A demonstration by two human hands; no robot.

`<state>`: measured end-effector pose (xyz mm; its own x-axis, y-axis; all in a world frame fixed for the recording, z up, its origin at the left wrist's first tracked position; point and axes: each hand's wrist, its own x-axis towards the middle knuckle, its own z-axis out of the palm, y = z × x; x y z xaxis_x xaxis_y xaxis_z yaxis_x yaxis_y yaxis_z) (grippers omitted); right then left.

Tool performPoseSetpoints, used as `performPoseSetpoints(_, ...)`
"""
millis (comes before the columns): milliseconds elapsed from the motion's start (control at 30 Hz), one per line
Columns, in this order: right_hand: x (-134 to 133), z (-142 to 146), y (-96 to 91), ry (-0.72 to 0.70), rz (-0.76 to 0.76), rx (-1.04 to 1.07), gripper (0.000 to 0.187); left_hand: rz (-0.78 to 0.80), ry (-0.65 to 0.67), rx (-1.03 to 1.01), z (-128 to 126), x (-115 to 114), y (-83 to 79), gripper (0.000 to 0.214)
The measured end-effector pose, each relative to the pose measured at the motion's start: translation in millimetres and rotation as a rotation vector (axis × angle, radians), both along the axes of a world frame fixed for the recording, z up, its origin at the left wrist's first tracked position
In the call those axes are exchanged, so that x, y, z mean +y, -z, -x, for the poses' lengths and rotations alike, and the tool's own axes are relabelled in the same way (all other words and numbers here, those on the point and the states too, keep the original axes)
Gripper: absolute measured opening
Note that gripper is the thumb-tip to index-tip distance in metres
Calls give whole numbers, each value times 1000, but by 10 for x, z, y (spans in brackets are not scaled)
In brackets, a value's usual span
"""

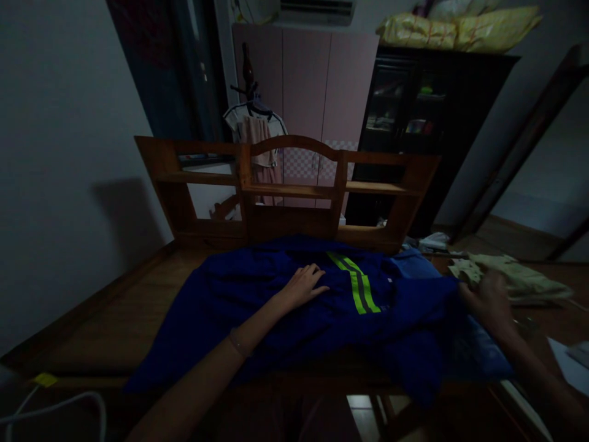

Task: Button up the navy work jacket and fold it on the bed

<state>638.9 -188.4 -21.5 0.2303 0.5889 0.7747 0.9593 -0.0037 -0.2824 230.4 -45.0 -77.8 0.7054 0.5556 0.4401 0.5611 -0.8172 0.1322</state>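
Note:
A dark blue work jacket (257,294) with a yellow-green and grey reflective stripe (361,285) lies spread over the wooden desk, part of it draping past the front edge. My left hand (304,285) rests on it, palm down with the fingers stretched out, just left of the stripe. At the right, my right hand (491,302) has its fingers closed on the jacket's right end and pulls that part taut. Some blur covers this hand, so the fingertips are not sharp. Light blue fabric (416,264) shows behind the jacket's right side.
Along the desk's back stands a wooden shelf unit (292,190). Pale green fabric (519,276) lies beyond my right hand, with white paper (570,365) nearer. A white cable (92,399) with a yellow tag (46,380) is at the left front. The desk top (133,301) shows at left.

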Motion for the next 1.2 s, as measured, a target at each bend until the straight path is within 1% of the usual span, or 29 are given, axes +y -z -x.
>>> performPoseSetpoints(33,25,138,-45,46,-26,-58,49,12,15,-16,-74,25,-9,48)
performPoseSetpoints(67,57,315,-111,56,-52,-102,48,16,24,-34,-157,44,-18,46)
performPoseSetpoints(133,153,723,-258,-52,12,-149,37,13,44,-60,-350,69,-35,38)
performPoseSetpoints(167,224,917,-315,-130,96,-166,33,12,63,-60,-455,78,-42,35)
performPoseSetpoints(200,312,1077,-346,-203,144,-174,29,14,85,-50,-561,86,-46,32)
performPoseSetpoints(233,417,1190,-347,-246,180,-168,26,22,107,-35,-663,95,-46,30)
performPoseSetpoints(267,537,1247,-317,-294,228,-153,24,32,123,-22,-756,104,-41,29)
performPoseSetpoints(300,663,1249,-259,-346,286,-118,22,45,133,-14,-834,116,-28,28)
performPoseSetpoints(367,904,1117,-87,-473,482,5,21,92,132,-20,-931,144,23,28)
performPoseSetpoints(433,1081,897,102,-577,702,141,21,168,133,-37,-939,181,108,28)
performPoseSetpoints(467,1135,791,187,-606,783,181,23,219,137,-46,-916,203,159,28)
performPoseSetpoints(533,1177,634,322,-615,873,242,34,345,135,-79,-838,251,267,27)
performPoseSetpoints(633,1128,573,447,-615,936,409,47,542,96,-203,-724,305,394,23)
performPoseSetpoints(700,1071,614,499,-671,951,571,49,615,79,-300,-685,314,431,23)
performPoseSetpoints(800,1007,702,554,-785,908,790,47,649,74,-376,-676,289,414,24)
performPoseSetpoints(833,996,724,567,-798,887,842,47,650,72,-392,-680,277,399,25)
performPoseSetpoints(900,990,749,583,-801,865,877,45,646,74,-435,-686,258,374,25)
performPoseSetpoints(967,1000,753,580,-797,842,834,46,654,87,-480,-690,255,368,26)
performPoseSetpoints(1033,1015,755,551,-776,782,732,50,690,93,-508,-689,267,381,27)
performPoseSetpoints(1100,1021,790,485,-717,659,578,53,727,89,-521,-685,289,403,30)
performPoseSetpoints(1167,1013,893,390,-679,522,399,49,747,97,-542,-682,314,424,29)
performPoseSetpoints(1200,1006,972,342,-683,468,314,46,755,112,-555,-680,327,432,28)
